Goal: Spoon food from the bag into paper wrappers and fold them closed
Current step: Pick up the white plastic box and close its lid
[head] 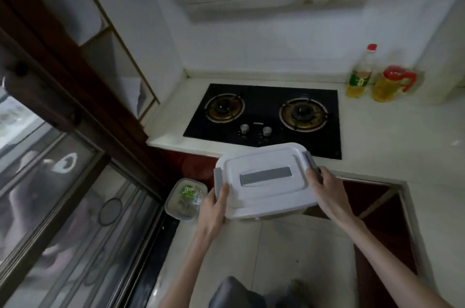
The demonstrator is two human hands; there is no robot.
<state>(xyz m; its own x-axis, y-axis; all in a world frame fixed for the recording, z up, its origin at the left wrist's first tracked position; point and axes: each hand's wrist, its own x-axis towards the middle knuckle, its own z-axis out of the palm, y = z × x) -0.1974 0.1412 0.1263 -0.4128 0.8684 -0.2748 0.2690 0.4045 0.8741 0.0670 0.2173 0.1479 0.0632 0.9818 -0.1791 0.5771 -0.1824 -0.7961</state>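
Observation:
A white lidded plastic box (264,181) with grey side latches and a grey handle strip is held in the air in front of the counter edge. My left hand (214,204) grips its left side, thumb on the lid near the grey latch. My right hand (327,194) grips its right side by the other latch. No bag, spoon or paper wrappers show in view.
A black two-burner gas hob (264,116) is set in the white counter (390,136). Two oil bottles (359,73) (390,83) stand at the back right. A small clear container (185,198) with green-and-white contents sits low at the left. A dark window frame runs along the left.

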